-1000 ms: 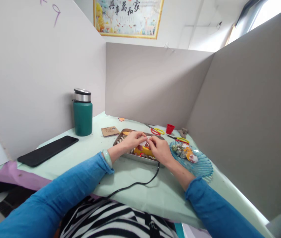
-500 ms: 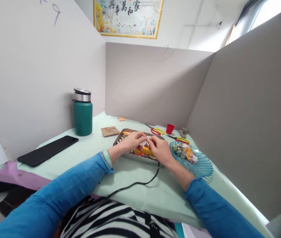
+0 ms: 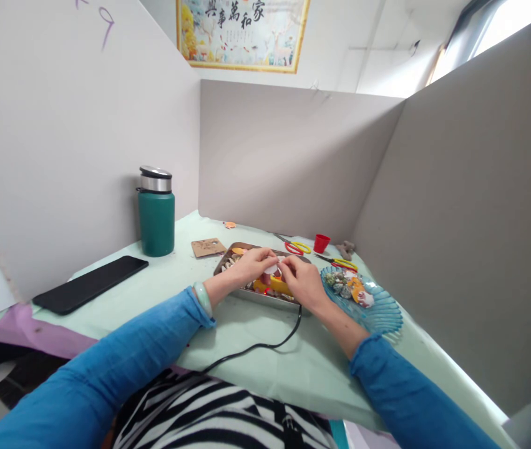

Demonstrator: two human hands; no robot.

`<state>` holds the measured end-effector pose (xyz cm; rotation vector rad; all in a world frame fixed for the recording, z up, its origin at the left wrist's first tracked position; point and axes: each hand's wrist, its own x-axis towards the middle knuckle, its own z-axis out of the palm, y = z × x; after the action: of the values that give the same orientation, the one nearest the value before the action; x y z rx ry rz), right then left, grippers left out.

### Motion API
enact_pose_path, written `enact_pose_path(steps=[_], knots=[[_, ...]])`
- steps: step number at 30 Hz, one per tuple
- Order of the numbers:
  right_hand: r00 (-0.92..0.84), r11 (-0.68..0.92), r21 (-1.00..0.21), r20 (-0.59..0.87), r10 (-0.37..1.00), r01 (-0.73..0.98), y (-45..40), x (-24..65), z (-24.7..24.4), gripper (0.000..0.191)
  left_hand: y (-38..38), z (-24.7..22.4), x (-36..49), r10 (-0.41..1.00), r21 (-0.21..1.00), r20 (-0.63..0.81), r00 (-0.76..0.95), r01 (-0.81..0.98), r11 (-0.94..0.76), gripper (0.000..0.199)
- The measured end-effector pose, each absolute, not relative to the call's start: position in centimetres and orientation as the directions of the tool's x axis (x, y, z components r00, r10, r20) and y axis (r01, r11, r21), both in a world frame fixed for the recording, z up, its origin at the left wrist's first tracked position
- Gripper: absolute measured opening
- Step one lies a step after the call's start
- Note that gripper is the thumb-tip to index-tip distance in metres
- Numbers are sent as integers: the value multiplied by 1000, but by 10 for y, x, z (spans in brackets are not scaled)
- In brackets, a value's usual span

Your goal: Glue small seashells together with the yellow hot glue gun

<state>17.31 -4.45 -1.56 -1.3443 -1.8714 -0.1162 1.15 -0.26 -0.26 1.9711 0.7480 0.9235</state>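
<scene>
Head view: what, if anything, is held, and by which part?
A small white piece, shape and material unclear, apparently pinched by its edge in the left hand and right hand; the exact grip spots are hidden.

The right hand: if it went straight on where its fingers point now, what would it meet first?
Probably the small white piece at the left hand, just ahead of the right hand; depth there is unclear.

Blue sleeves (image 3: 110,368), a green bangle (image 3: 202,298) and black-and-white striped clothing (image 3: 218,415) are worn.
</scene>
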Motion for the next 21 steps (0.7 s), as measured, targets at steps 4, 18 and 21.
enact_pose_path(steps=[4, 18, 21], knots=[[-103, 429, -361, 654, 749, 828, -44, 173, -15, 27, -1, -4, 12, 767, 867, 339, 545, 135, -480, 32], [-76, 426, -381, 666, 742, 821, -44, 172, -15, 29, 0, -3, 12, 803, 842, 370, 466, 197, -502, 26], [-104, 432, -354, 662, 742, 830, -44, 173, -15, 29, 1, -5, 12, 775, 809, 373, 510, 230, -541, 27]])
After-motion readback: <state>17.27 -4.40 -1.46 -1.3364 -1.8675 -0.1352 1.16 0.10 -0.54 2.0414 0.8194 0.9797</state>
